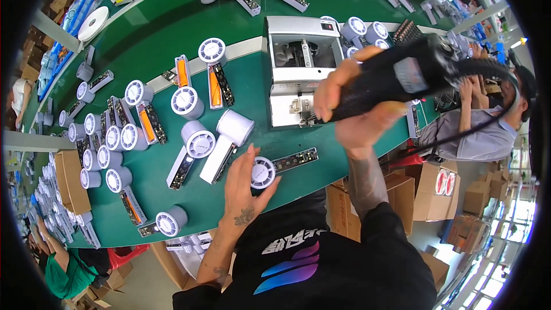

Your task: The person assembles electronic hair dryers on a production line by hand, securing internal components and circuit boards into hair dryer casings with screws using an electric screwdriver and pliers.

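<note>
My left hand (244, 186) curves around the round head of a small white handheld fan (263, 173), thumb on one side and fingers on the other. The fan lies on the green table, its handle (295, 160) pointing right with a dark circuit board exposed. My right hand (361, 100) is closed around a black corded electric screwdriver (390, 80), raised above the table and blurred. Its cable loops from the right end. Just left of the left hand lie two more fans, one with a white handle (216, 158) and one with its board showing (182, 166).
A silver screw feeder (304, 74) stands behind the screwdriver. Many fans, some with orange strips (215, 89) in their handles, crowd the table's left. A green conveyor (166, 17) carries more. Cardboard boxes (436, 189) stand below right; other people sit at both sides.
</note>
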The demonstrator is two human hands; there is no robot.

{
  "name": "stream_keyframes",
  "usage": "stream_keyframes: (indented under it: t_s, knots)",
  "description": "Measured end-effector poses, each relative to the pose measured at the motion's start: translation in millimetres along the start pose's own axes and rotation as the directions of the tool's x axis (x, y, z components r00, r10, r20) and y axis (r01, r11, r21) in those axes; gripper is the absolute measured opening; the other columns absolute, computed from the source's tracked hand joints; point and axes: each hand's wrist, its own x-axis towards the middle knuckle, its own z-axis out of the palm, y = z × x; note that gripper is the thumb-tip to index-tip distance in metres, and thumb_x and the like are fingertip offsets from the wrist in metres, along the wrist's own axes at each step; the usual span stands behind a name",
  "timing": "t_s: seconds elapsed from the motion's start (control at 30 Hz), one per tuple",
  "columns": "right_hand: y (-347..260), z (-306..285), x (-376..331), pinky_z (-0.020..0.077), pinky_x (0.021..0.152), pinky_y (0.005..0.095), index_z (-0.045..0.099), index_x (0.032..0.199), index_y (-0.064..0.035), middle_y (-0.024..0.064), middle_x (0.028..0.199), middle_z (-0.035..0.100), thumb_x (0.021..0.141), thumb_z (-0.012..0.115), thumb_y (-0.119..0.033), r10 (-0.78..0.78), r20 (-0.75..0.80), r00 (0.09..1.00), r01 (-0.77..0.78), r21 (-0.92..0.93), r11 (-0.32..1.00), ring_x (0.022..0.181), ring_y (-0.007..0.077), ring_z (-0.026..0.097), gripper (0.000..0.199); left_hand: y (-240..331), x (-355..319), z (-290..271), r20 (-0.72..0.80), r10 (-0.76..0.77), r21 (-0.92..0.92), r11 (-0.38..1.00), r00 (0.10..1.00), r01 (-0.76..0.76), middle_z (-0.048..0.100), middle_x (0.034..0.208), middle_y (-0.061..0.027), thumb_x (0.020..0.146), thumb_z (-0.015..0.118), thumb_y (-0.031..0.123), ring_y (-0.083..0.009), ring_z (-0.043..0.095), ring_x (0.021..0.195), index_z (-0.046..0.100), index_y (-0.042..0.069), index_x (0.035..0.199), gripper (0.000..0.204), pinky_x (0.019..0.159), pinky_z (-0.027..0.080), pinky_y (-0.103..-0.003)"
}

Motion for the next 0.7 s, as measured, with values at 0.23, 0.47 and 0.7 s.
stream_keyframes:
  t_s: [0.23, 0.47, 0.7]
  knots:
    - [-23, -4, -34, 0.0398, 0.043, 0.0338, 0.043, 0.129, -0.0078, 0.008, 0.065, 0.053, 0.08, 0.039, -0.089, 0.055, -0.032, 0.998, -0.031, 0.523, 0.852, 0.044, 0.018, 0.046, 0.095, -3, -5, -4, -0.034, -0.006, 0.017, 1.0, 0.999, 0.006, 0.059, 0.124, -0.0221, 0.074, 0.083, 0.006, -0.0372, 0.059, 0.11, 0.035, -0.004, 0.148, 0.089, 0.093, 0.049, -0.043]
    - [-70, -50, -95, 0.0405, 0.038, 0.0309, 0.041, 0.131, -0.01, 0.0045, 0.066, 0.047, 0.097, 0.03, -0.072, 0.327, -0.3, 0.896, -0.121, 0.543, 0.831, 0.042, 0.0158, 0.045, 0.071, 31, -12, -12, -0.069, 0.292, -0.056, 0.954, 0.954, -0.296, 0.06, 0.123, -0.0244, 0.077, 0.08, 0.013, -0.0373, 0.059, 0.113, 0.041, -0.005, 0.144, 0.08, 0.097, 0.048, -0.044]
    - [-78, -43, -106, 0.0516, 0.09, 0.0401, 0.046, 0.128, -0.0019, 0.0174, 0.118, 0.054, 0.102, 0.054, -0.035, 0.154, 0.547, 0.823, 0.187, -0.516, 0.836, 0.104, 0.0299, 0.06, 0.043, 97, 9, 6, 0.457, -0.006, -0.555, 0.779, 0.89, 0.29, 0.067, 0.096, -0.0088, 0.084, 0.072, 0.0, -0.0187, 0.067, 0.088, 0.054, -0.002, 0.122, 0.042, 0.078, 0.054, -0.03]
